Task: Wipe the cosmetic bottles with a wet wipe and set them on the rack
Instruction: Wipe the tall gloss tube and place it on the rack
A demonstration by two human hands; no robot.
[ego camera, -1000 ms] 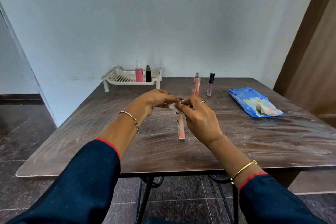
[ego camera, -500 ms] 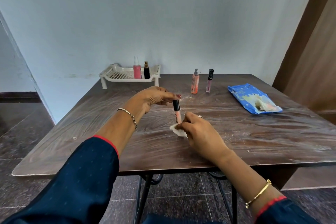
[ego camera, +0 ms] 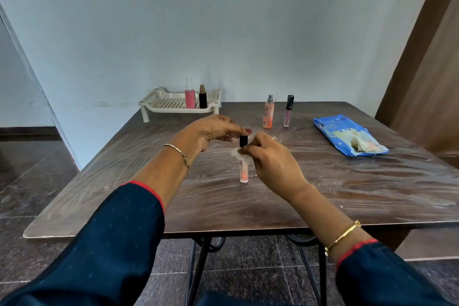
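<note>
**Slim gloss tube mid-wipe at the middle of the bench**

The gloss tube (ego camera: 244,169) stands upright near the middle of the bench (ego camera: 124,194), well back from the near edge. The left grip (ego camera: 213,134) pinches its black cap from above. The right grip (ego camera: 273,164) pinches the wet wipe (ego camera: 237,154) round the tube just under the cap. Whether the tube's foot rests on the bench or hangs just clear is hard to say from this angle.

The tube looks light, stiff and narrow. Its smooth barrel will likely turn slick once damp, and it may topple if let go carelessly. The cap seems the sound place to hold, clear of the wiping stroke down the barrel.

The rack (ego camera: 149,104) sits at the far edge toward the left corner, with 2 bottles at its right end: a pink spray bottle (ego camera: 190,97) and a black bottle (ego camera: 203,98). 2 more, a peach spray bottle (ego camera: 268,114) and a dark-capped gloss (ego camera: 288,112), stand by the far edge, right of centre. The wipe pack (ego camera: 347,136) lies toward the right edge.
</note>
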